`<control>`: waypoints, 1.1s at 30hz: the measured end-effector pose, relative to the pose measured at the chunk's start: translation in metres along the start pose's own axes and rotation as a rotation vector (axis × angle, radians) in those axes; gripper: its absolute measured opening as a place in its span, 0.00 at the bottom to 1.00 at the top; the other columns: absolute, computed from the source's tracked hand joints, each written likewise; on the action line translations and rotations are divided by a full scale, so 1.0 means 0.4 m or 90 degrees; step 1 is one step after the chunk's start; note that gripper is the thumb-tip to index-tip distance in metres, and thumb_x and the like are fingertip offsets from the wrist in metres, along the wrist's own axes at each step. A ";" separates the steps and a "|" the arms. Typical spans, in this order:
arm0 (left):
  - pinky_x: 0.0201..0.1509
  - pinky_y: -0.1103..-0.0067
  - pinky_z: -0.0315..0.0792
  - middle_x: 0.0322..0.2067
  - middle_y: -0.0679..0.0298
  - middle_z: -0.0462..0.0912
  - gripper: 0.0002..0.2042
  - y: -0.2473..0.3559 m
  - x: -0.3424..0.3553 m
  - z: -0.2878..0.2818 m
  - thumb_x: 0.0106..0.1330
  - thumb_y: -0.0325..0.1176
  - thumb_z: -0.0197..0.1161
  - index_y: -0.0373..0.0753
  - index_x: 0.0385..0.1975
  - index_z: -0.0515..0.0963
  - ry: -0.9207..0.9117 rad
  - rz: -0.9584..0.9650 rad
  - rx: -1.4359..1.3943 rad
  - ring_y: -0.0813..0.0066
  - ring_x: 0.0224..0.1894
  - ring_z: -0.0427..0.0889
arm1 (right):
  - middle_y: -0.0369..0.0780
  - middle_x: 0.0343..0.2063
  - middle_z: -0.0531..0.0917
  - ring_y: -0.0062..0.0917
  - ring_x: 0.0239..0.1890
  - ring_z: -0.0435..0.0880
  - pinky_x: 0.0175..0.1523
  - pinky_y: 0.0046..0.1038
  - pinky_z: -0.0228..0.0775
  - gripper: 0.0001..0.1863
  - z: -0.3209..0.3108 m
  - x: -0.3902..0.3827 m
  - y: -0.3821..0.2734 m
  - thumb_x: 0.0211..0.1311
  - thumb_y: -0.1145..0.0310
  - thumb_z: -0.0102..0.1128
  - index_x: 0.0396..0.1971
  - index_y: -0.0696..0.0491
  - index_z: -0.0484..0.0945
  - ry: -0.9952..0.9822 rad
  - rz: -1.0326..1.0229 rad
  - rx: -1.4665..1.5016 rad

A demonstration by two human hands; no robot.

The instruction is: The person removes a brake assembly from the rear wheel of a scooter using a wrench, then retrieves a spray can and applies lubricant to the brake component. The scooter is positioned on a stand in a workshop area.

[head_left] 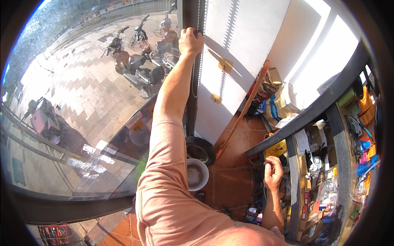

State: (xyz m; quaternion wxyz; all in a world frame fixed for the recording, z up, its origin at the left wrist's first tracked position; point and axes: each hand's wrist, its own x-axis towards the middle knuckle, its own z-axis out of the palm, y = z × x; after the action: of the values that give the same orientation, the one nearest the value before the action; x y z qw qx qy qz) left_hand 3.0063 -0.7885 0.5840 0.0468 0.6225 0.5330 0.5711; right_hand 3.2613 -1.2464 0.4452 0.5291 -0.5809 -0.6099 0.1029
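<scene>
My left arm reaches up to the dark upright frame (191,86) beside the glass. There my left hand (191,42) is a fist around a hanging bead chain (194,91); the chain shows above and below it, but the part inside the fingers is hidden. A white panel (230,41) stands just right of this hand. My right hand (273,172) is curled closed, with nothing visible in it. It hovers beside the cluttered shelf unit (293,174) at the right.
Below the panel, a black tyre (208,148) and a white bucket (198,174) rest on red floor tiles (230,180). An orange pole (248,107) leans near bags and boxes. Beyond the glass, several scooters (137,69) stand on paving. White tape (95,159) crosses the lower glass.
</scene>
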 end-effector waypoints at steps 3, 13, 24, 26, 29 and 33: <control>0.49 0.65 0.73 0.43 0.56 0.74 0.13 0.007 0.004 0.004 0.58 0.40 0.58 0.42 0.39 0.76 0.003 0.011 -0.003 0.52 0.43 0.78 | 0.43 0.38 0.78 0.27 0.35 0.78 0.40 0.24 0.72 0.07 0.027 0.051 -0.029 0.58 0.75 0.54 0.36 0.59 0.76 -0.029 -0.036 0.032; 0.51 0.67 0.70 0.43 0.52 0.76 0.12 0.002 -0.018 -0.015 0.61 0.38 0.54 0.37 0.39 0.75 -0.058 -0.062 0.003 0.52 0.46 0.76 | 0.43 0.33 0.79 0.28 0.32 0.78 0.38 0.24 0.72 0.07 0.098 0.169 -0.111 0.55 0.78 0.55 0.35 0.59 0.76 -0.094 -0.147 0.070; 0.49 0.63 0.71 0.44 0.55 0.74 0.14 0.045 0.023 -0.023 0.59 0.41 0.59 0.41 0.41 0.73 -0.011 0.000 0.003 0.51 0.44 0.77 | 0.44 0.34 0.80 0.35 0.38 0.80 0.43 0.28 0.72 0.07 0.139 0.202 -0.170 0.53 0.77 0.57 0.33 0.58 0.77 -0.126 -0.222 0.036; 0.51 0.64 0.71 0.44 0.56 0.74 0.14 0.054 0.025 -0.020 0.60 0.41 0.58 0.41 0.41 0.74 -0.012 -0.011 0.013 0.53 0.45 0.77 | 0.44 0.34 0.80 0.35 0.38 0.80 0.43 0.28 0.73 0.07 0.128 0.202 -0.167 0.53 0.76 0.57 0.33 0.58 0.77 -0.134 -0.215 0.034; 0.52 0.66 0.69 0.44 0.56 0.75 0.14 0.059 0.028 -0.013 0.60 0.41 0.57 0.41 0.41 0.76 -0.010 -0.016 0.018 0.56 0.47 0.76 | 0.45 0.34 0.80 0.35 0.37 0.80 0.42 0.28 0.73 0.07 0.119 0.207 -0.166 0.54 0.76 0.57 0.34 0.58 0.77 -0.126 -0.224 0.033; 0.49 0.66 0.71 0.39 0.55 0.79 0.11 0.036 0.035 -0.003 0.60 0.39 0.57 0.40 0.36 0.77 0.025 0.035 0.008 0.54 0.44 0.77 | 0.44 0.34 0.80 0.34 0.37 0.80 0.42 0.28 0.73 0.07 0.121 0.208 -0.177 0.53 0.77 0.58 0.33 0.56 0.77 -0.122 -0.215 0.061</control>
State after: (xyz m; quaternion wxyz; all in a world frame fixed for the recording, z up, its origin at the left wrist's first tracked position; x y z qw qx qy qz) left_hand 3.0111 -0.7856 0.6033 0.0167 0.6257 0.5199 0.5813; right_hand 3.2014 -1.1761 0.5212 0.5053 -0.4320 -0.7407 0.0966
